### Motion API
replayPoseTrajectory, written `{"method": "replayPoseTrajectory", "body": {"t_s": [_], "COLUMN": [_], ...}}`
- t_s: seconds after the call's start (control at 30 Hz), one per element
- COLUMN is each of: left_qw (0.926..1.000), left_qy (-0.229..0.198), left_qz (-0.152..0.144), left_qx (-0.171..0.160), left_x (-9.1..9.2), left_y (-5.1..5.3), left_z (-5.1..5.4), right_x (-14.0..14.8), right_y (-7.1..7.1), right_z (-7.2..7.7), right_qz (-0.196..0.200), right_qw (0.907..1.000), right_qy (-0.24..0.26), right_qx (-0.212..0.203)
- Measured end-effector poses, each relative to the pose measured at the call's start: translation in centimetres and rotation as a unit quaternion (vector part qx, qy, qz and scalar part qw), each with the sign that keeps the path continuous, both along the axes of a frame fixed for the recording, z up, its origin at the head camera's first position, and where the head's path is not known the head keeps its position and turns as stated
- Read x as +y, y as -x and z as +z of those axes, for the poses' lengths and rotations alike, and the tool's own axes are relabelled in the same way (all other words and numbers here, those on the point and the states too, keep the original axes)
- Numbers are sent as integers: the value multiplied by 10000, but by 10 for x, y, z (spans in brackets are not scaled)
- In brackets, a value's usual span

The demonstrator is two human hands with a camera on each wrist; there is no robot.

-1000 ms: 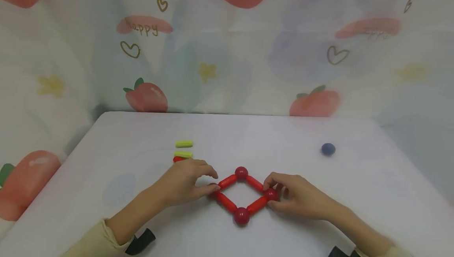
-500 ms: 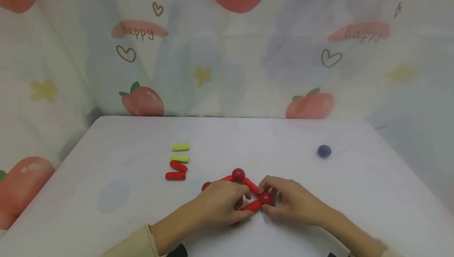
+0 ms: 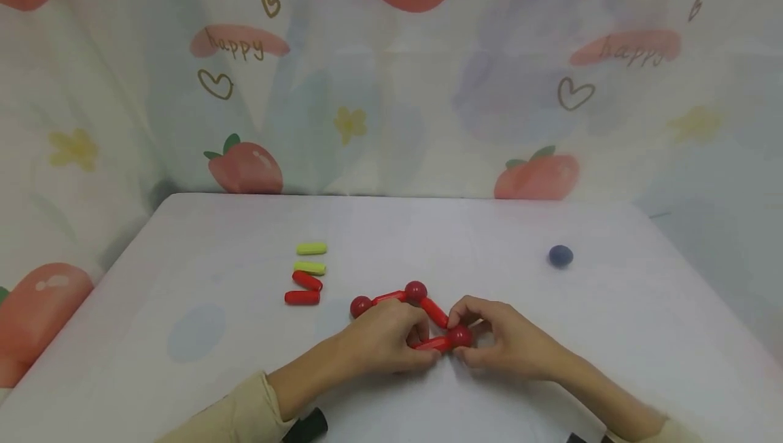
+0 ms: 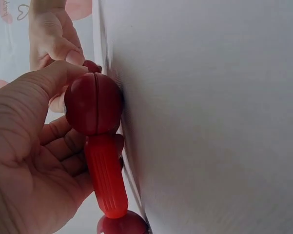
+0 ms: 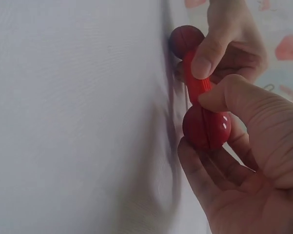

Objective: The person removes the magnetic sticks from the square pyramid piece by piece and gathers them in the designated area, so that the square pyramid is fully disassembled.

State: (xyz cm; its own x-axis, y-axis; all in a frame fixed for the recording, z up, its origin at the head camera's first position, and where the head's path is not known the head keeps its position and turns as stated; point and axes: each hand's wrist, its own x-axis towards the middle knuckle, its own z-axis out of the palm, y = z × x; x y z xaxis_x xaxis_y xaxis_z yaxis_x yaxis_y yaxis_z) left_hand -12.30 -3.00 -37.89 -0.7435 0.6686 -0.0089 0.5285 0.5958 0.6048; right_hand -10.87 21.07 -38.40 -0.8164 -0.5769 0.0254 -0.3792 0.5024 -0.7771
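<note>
Red rods and dark red balls form a joined four-sided ring on the white table. In the head view, a ball [image 3: 361, 306] marks its left corner and another ball [image 3: 416, 291] its far corner; a red rod [image 3: 434, 312] slants from there to the right corner. My right hand [image 3: 510, 338] grips the right corner ball [image 5: 206, 127] between thumb and fingers. With thumb and fingers, my left hand [image 3: 388, 338] pinches the near right red rod [image 3: 436, 344]. That hand hides the near corner ball [image 4: 94, 104] from the head view; the left wrist view shows it, with a rod [image 4: 107, 175] attached.
Two yellow-green rods [image 3: 311, 248] and two loose red rods [image 3: 302, 297] lie left of the ring. A blue ball [image 3: 560, 256] sits at the back right of the table [image 3: 477, 239]. Behind stands a printed fabric backdrop [image 3: 404, 90].
My left hand has moved from the left corner ball to the near right rod, uncovering the loose red rods. The ring's shape has skewed. My right hand keeps its grip on the right ball.
</note>
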Motion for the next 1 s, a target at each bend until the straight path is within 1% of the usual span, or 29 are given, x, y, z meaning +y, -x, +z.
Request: {"method": "replayPoseTrajectory", "body": {"t_s": [0.1, 0.23, 0.37, 0.47, 0.53, 0.67, 0.83, 1.0], "left_qw": [10000, 9999, 9996, 9993, 9992, 9993, 9995, 9996], "left_qy": [-10, -76, -133, -139, -132, -78, -32, -40], "left_qz": [20, 50, 186, 269, 293, 301, 296, 254], "left_qx": [-62, -129, -151, -211, -257, -191, -75, -99], "left_x": [0, 1, 1, 1, 1, -1, -3, -5], "left_y": [0, 0, 1, 2, 3, 3, 3, 2], "left_z": [0, 0, 1, 2, 1, 0, -1, -1], "right_x": [0, 2, 7, 13, 17, 24, 39, 60], "right_y": [1, 3, 3, 1, 0, 2, 6, 8], "right_z": [2, 3, 7, 9, 10, 9, 7, 8], "right_qz": [-12, 18, 17, 59, 77, 1, -295, -864], "right_qw": [9995, 9966, 9917, 9897, 9896, 9905, 9924, 9913], "right_qy": [95, 388, 750, 977, 1070, 1116, 979, 771], "right_qx": [-317, -733, -1047, -1048, -964, -809, -679, -624]}}
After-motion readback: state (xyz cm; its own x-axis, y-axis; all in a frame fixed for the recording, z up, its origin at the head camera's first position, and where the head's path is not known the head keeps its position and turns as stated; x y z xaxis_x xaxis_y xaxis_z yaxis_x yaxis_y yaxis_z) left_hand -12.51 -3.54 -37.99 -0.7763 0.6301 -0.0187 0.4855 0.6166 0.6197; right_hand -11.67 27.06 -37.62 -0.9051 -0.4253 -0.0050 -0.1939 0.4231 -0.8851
